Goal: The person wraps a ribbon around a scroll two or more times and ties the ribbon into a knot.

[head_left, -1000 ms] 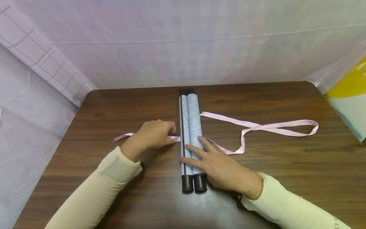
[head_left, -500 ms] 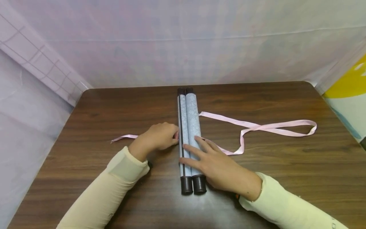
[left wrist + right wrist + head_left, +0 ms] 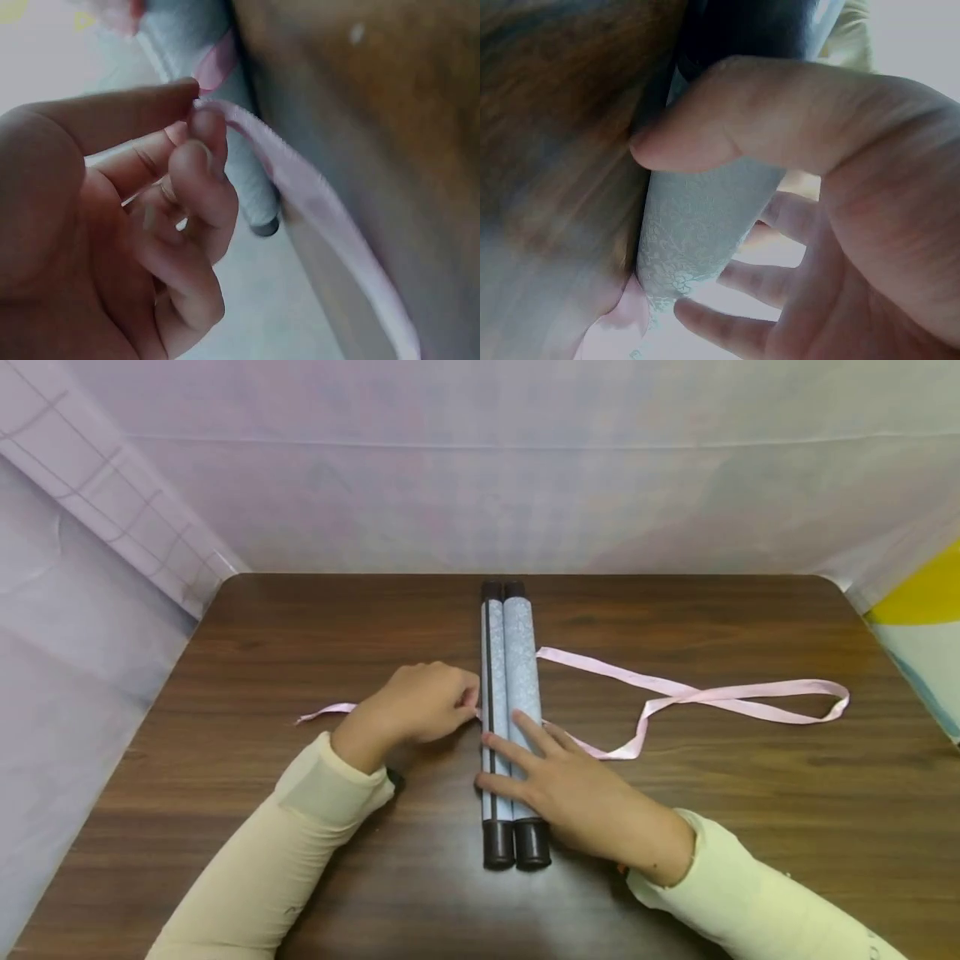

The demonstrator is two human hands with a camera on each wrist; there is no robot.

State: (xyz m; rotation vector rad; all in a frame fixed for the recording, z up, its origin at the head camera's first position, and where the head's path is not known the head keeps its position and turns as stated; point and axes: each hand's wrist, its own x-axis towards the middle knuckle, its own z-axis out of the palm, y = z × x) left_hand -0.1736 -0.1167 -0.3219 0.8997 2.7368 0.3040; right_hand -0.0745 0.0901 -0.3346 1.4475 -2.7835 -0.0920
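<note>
Head view: rolled scroll (image 3: pixel 512 693), two pale-blue rolls w/ dark end caps, is lying lengthwise mid-worktop (image 3: pixel 750 827). Left hand (image 3: pixel 420 703) is sitting just left of the scroll, fingers curled, grip closed in a pinch on the pink ribbon (image 3: pixel 690 695) right at the roll's edge; a short tail is sticking out beyond the wrist, away from the scroll. Right hand (image 3: pixel 577 785) is resting on the scroll's near half, fingers straight and spread flat across both rolls, grip open, pressing and not clasping. On the scroll's right side the ribbon is trailing off in a long loose loop, flat on the wood.

Left wrist view: thumb and fingertips (image 3: pixel 196 142) are pinching the ribbon (image 3: pixel 315 202) beside the roll (image 3: pixel 240 161); band is running slack from the pinch.

Right wrist view: thumb (image 3: pixel 727 120) is lying against the side of the patterned roll (image 3: pixel 705 217), other fingers reaching over it; bit of pink showing under the roll.

Handling, as judged: ribbon looks thin, soft, satin-slick, so prob. slips unless pinched near the scroll. Scroll looks light, stiff along its length, apt to roll; best held flat-palmed mid-length or by the caps, paper likely dents.
</note>
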